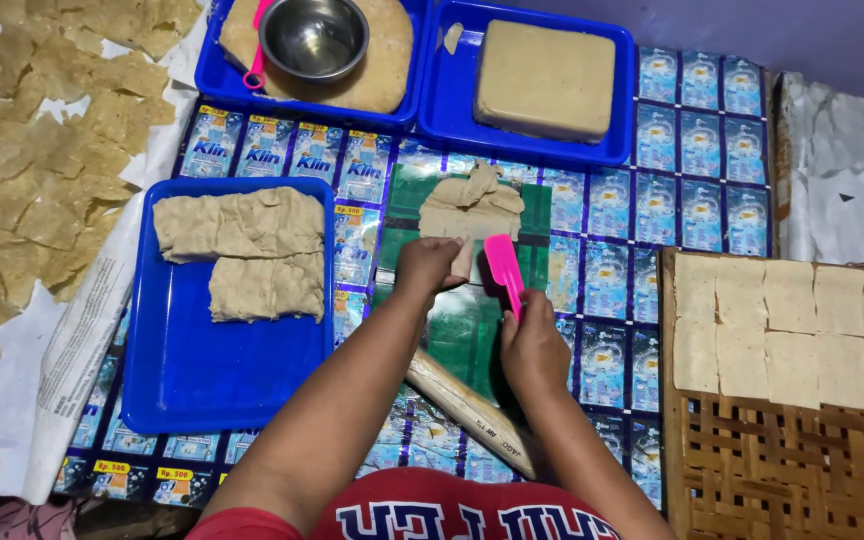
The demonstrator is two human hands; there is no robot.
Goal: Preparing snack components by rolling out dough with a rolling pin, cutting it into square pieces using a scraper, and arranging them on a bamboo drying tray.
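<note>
Cutting dough on green sheet
L hand fingers curled, pinching dough pile edge at sheet centre; R hand gripping pink scraper, blade beside dough. Blue tray left.

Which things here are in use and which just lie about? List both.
In use:
- left hand on the dough strip
- right hand holding the pink scraper
- pile of dough pieces
- green board

Lying about:
- steel bowl
- dough block
- rolling pin
- bamboo tray
- dried sheets
</note>
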